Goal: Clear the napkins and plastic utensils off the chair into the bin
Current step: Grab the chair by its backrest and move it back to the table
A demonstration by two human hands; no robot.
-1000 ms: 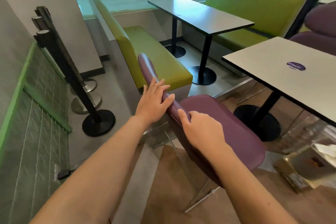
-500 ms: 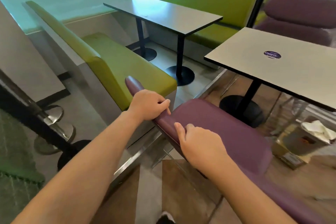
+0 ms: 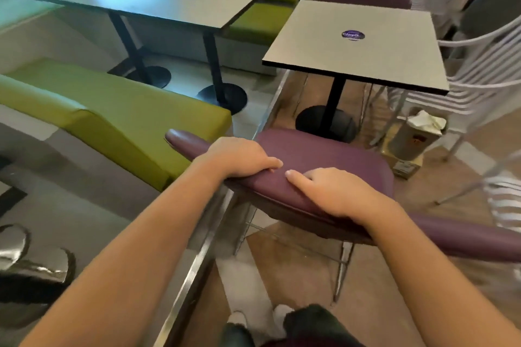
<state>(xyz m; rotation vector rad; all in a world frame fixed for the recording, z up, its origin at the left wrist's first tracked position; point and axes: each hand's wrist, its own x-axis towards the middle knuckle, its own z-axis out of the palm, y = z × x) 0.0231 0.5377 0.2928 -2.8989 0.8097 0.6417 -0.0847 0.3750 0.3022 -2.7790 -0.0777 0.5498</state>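
Two hands gripping one purple chair's backrest (image 3: 270,186): left hand (image 3: 239,158) curling over it, right hand (image 3: 329,191) wrapping it. One bin (image 3: 411,141) holding napkins (image 3: 425,121), beside two tabletops (image 3: 366,45).

Both hands (image 3: 284,180) on chair backrest (image 3: 270,186)

Both hands sit on the chair (image 3: 324,155) backrest, the left hand (image 3: 239,158) just left of the right hand (image 3: 335,191). Beyond the seat stands a square bench (image 3: 358,45); the bin (image 3: 414,135) sits on the floor to its right.
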